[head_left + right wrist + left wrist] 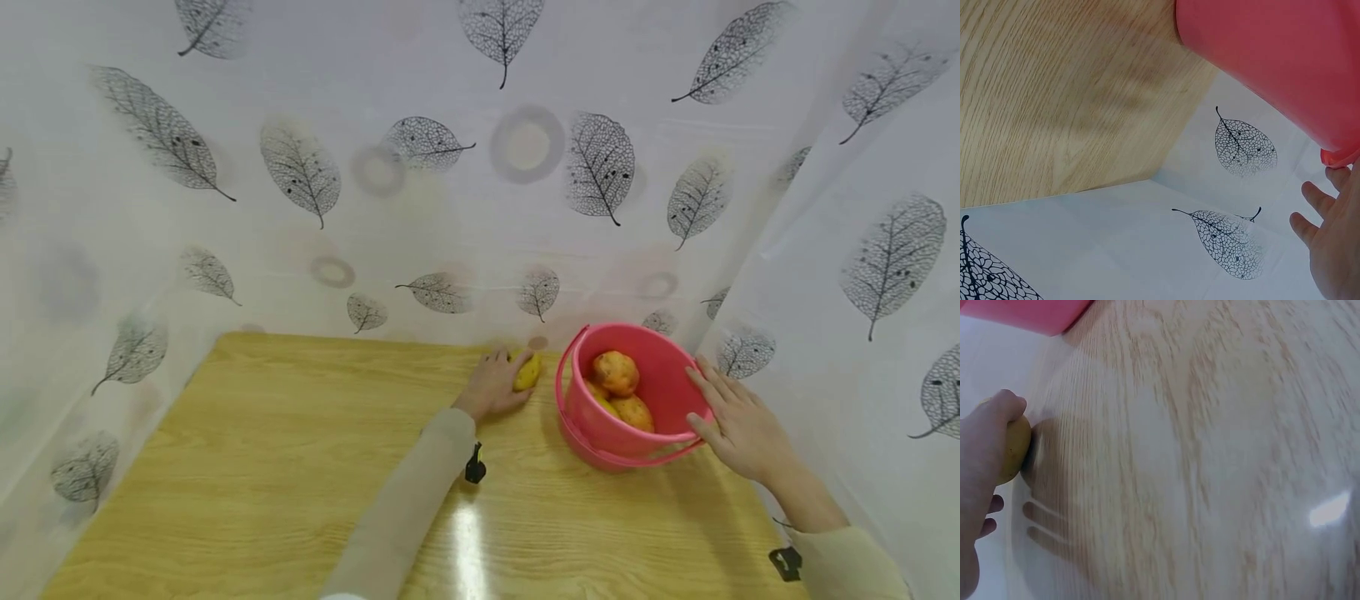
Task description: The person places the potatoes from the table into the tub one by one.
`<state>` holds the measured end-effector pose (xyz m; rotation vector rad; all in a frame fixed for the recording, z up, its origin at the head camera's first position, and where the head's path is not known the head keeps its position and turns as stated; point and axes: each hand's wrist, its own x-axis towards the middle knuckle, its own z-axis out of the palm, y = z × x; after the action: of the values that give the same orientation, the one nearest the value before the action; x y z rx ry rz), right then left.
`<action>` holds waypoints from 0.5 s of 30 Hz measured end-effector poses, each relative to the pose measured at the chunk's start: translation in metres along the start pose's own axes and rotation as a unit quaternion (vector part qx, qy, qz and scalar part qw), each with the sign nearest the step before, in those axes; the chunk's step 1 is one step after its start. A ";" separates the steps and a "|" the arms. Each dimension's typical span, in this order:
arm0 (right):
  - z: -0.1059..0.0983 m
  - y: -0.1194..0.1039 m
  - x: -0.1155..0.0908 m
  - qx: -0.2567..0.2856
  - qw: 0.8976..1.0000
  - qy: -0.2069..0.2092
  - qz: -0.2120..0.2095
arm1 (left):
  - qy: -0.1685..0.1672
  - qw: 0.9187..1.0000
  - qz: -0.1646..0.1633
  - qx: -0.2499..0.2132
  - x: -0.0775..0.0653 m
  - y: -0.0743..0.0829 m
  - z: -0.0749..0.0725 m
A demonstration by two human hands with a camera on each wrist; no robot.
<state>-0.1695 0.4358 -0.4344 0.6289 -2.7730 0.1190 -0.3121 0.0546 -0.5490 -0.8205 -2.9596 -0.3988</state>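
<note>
At the table's back edge my left hand (495, 387) grips a yellow potato (527, 372), thumb and fingers curled round it. The left wrist view shows the same potato (1015, 450) against the table, partly covered by the hand (982, 456). To its right stands a pink bucket (600, 433), tilted a little, with several potatoes (617, 372) inside. My right hand (746, 425) rests at the bucket's right rim with fingers spread and fairly straight. In the right wrist view, fingertips of that hand (1338, 231) touch the rim of the bucket (1272, 56).
The wood-grain table (285, 467) fills the lower part of the head view. White sheeting (420, 217) printed with dark leaves hangs behind it and along both sides. The bucket's pink handle (637, 461) hangs down at its front.
</note>
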 end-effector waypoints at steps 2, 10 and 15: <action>0.000 0.000 0.000 0.001 1.000 0.001 -0.001 | 0.002 1.000 0.002 0.003 -0.003 0.000 -0.001; 0.000 -0.001 -0.001 0.008 1.000 0.000 0.003 | 0.007 1.000 0.002 0.026 -0.010 0.001 -0.001; 0.001 0.001 -0.001 0.004 1.000 0.005 -0.003 | 0.010 0.999 0.007 0.048 -0.013 -0.001 0.001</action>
<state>-0.1692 0.4365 -0.4352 0.6370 -2.7627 0.1322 -0.3010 0.0479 -0.5518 -0.8228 -2.9267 -0.2608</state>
